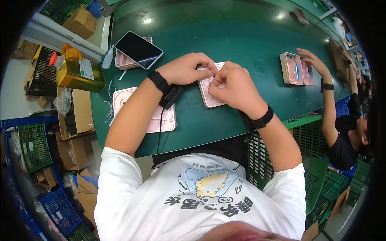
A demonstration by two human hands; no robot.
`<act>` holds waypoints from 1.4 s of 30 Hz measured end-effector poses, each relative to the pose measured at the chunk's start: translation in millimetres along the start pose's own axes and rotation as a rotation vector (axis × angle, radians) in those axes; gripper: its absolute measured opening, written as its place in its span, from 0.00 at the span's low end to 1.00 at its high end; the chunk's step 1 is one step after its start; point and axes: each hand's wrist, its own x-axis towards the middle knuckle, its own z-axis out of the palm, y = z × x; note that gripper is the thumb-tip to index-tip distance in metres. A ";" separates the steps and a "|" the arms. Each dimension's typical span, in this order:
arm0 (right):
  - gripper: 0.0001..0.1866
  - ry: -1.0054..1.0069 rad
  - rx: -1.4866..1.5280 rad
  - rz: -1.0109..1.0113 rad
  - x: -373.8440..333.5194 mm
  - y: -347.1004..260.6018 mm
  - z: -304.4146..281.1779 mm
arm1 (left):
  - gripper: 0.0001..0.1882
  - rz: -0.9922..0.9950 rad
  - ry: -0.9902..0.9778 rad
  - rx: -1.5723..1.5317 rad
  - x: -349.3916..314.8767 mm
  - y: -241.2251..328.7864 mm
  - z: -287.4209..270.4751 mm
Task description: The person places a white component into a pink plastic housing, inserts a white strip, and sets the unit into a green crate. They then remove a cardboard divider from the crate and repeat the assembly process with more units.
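Pink casing [209,94] flat on green table [241,36], near its front edge, centre. Pinched at the far end by fingertips of left hand [185,69] and right hand [235,86], both touching it. Just left, another pink tray [120,98] under the forearm; farther left, dark phone [138,50] and yellow can [78,74]. Far half of table open. At right, co-worker's hand [311,60] on more pink casings [291,68].
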 end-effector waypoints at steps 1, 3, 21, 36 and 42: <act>0.10 -0.001 0.001 -0.001 0.9 -0.1 -1.1 | 0.11 -0.019 -0.016 -0.020 0.1 0.5 -1.9; 0.09 -0.032 0.071 0.027 2.7 2.6 -9.3 | 0.12 -0.056 -0.050 -0.060 0.7 1.5 -4.4; 0.08 0.008 0.078 -0.241 10.5 28.5 -24.4 | 0.14 -0.064 -0.069 -0.057 -0.9 4.3 -1.6; 0.09 -0.155 0.291 -0.114 15.8 55.8 -27.0 | 0.16 -0.131 -0.018 -0.131 14.5 2.1 13.8; 0.09 -0.185 0.401 -0.050 11.7 67.5 -24.8 | 0.15 -0.147 -0.022 -0.160 17.6 0.8 19.5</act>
